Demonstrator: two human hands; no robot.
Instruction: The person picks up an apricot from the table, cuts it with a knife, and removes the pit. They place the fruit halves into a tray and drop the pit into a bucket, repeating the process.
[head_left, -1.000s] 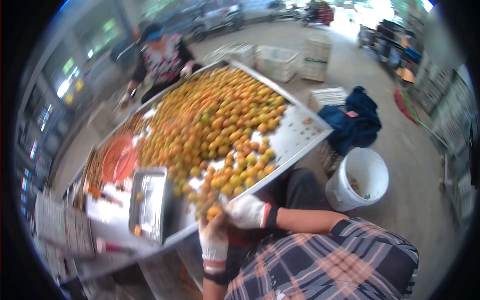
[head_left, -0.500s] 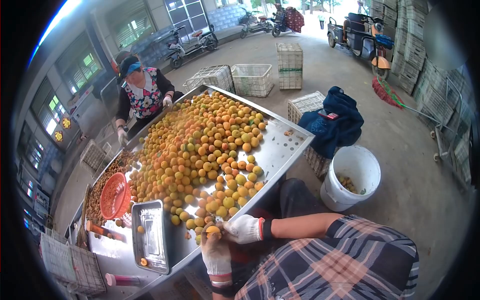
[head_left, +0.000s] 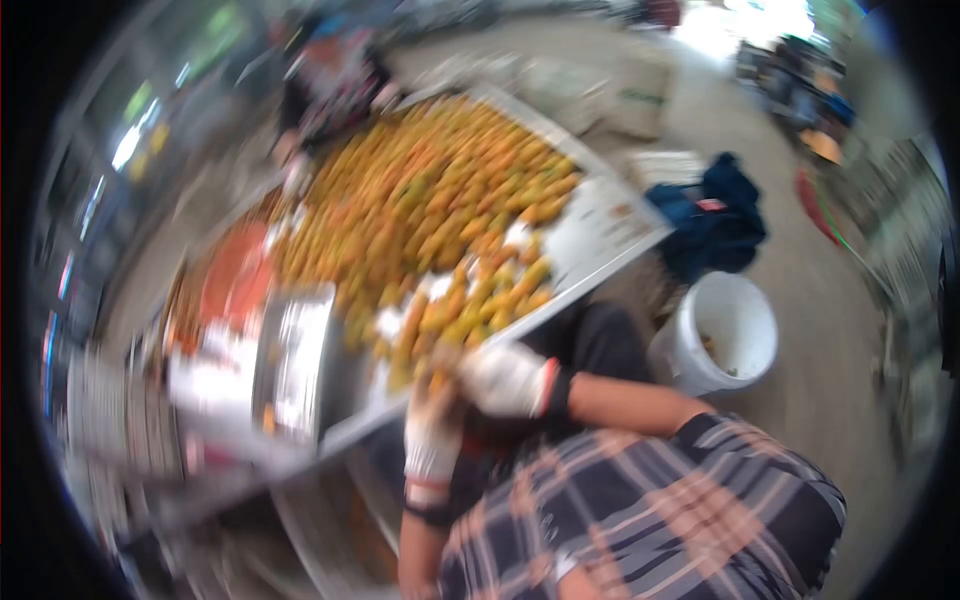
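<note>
Motion blur smears the whole view. My left hand, in a white glove with a brownish finger area, is closed around an orange-yellow apricot at the table's near edge. My right hand, gloved in white with a red cuff edge, is pressed against the left one at the fruit. Its fingers look curled, and what they hold is hidden. Just beyond both hands, a large heap of yellow-orange apricots covers the metal table.
Left of the hands stand a metal tray and a red-orange basket. A white bucket is on the floor at right, near a dark blue jacket. Across the table is another person with gloved hands.
The view has swung and blurred, so the table and bucket sit differently in the picture. Both hands stay together at the apricot.
</note>
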